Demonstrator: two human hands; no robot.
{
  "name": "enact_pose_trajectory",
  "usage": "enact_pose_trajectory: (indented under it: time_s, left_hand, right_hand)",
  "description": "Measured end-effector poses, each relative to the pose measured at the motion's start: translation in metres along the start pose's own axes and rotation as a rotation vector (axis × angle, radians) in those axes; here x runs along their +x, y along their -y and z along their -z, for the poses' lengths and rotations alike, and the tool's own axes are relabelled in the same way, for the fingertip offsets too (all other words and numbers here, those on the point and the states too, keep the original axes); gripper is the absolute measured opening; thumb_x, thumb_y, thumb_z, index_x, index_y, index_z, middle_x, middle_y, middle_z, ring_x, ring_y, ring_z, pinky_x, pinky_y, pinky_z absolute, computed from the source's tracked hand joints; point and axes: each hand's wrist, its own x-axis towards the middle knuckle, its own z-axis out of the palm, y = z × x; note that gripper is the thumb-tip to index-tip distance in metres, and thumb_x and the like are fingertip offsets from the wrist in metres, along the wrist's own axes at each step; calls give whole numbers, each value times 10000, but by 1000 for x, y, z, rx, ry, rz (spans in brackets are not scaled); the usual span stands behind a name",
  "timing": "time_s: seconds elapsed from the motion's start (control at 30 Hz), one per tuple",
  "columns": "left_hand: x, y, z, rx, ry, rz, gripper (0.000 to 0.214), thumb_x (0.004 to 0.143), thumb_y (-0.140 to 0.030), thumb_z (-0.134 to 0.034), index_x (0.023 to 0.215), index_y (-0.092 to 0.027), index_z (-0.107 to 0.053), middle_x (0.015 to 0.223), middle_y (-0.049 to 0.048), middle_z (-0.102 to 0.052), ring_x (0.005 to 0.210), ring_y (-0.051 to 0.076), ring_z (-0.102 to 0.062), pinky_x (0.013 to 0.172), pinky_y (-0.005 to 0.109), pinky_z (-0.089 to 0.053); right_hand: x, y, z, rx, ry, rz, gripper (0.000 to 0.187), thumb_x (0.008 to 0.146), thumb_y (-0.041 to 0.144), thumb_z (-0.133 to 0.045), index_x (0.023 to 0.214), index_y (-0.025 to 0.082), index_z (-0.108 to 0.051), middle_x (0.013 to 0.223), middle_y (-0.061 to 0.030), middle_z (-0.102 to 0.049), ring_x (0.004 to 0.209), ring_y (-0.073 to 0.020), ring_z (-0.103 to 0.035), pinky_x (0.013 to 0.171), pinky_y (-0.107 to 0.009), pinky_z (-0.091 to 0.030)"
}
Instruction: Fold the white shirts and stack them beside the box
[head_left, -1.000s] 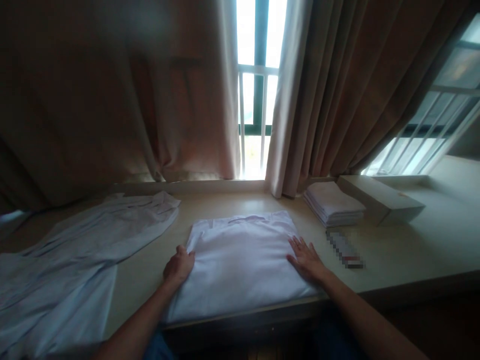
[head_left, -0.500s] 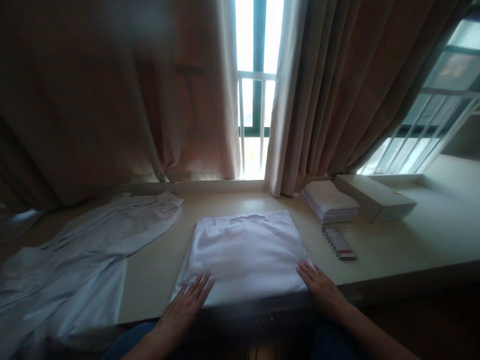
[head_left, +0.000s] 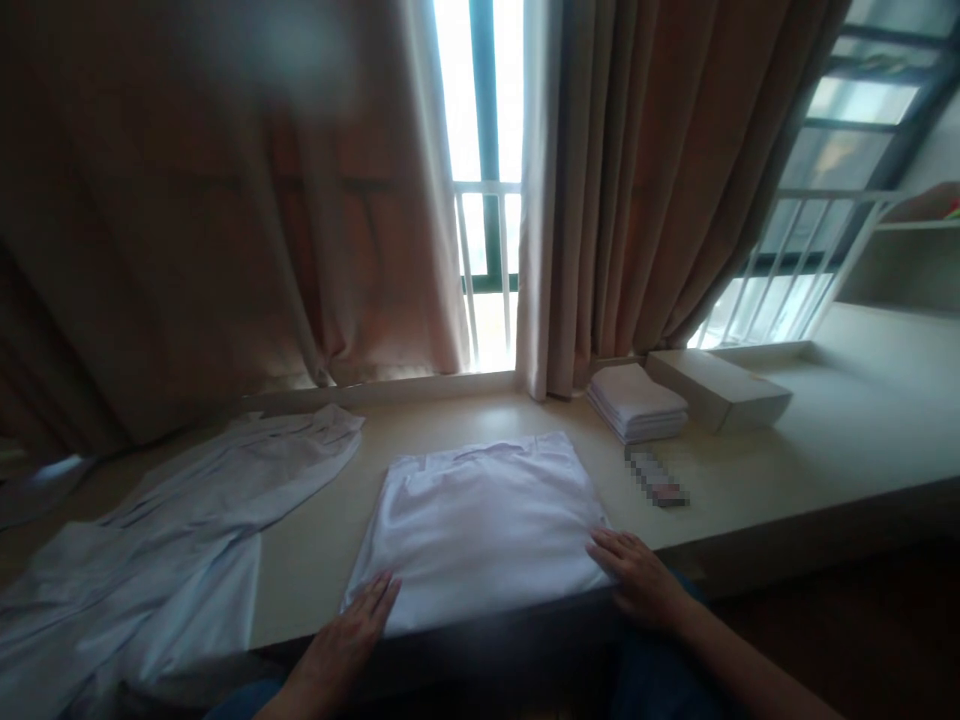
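A folded white garment (head_left: 487,530) lies flat before me at the front edge of the pale surface, roughly square, with a few soft creases. My left hand (head_left: 354,622) rests on its near left corner, fingers stretched and close together. At the near right corner is my right hand (head_left: 636,572), its fingers extended over the cloth edge and slightly bent; the thumb is hidden. Neither hand visibly grips the cloth. Further left, a second white garment (head_left: 217,505) is spread loosely, with part of it draping over the front edge.
A small stack of folded white cloth (head_left: 637,400) sits at the back right, beside a pale box (head_left: 724,390). In front of the stack lies a pixelated flat item (head_left: 656,478). Long curtains (head_left: 585,200) hang behind the pale ledge (head_left: 750,480), partly covering a barred window.
The view has shifted slightly. My left hand has slid outward to the left corner of the folded garment, its fingers closer together. The right hand stays at its corner, fingers a little more bent.
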Motion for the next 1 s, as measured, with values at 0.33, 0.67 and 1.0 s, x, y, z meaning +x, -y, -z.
enact_pose_trajectory:
  time_s: [0.33, 0.67, 1.0]
  left_hand:
    - [73, -15, 43, -123, -156, 106, 739, 879, -628, -295, 1426, -141, -390, 1514, 126, -331, 1402, 254, -288, 1146, 409, -251]
    - [156, 37, 0, -132, -10, 299, 783, 875, -642, -247, 1498, -169, -202, 1576, 117, -133, 1454, 278, -79, 1152, 487, -81]
    - [200, 58, -4, -160, -92, 320, 751, 861, -655, -281, 1467, -212, -313, 1567, 114, -206, 1452, 293, -80, 1145, 487, -28]
  right_hand:
    - [94, -32, 10, 15, -151, -248, 753, 931, 627, -245, 1466, 102, -313, 1522, -147, -274, 1419, -262, -212, 1153, -456, -194]
    - [172, -61, -44, -23, 82, -217, 808, 907, 675, -211, 1497, 124, -239, 1555, -122, -179, 1440, -251, -123, 1169, -434, -114]
    - [171, -59, -43, -45, 65, -190, 795, 905, 669, -265, 1506, 151, -214, 1564, -117, -153, 1444, -260, -93, 1170, -451, -85]
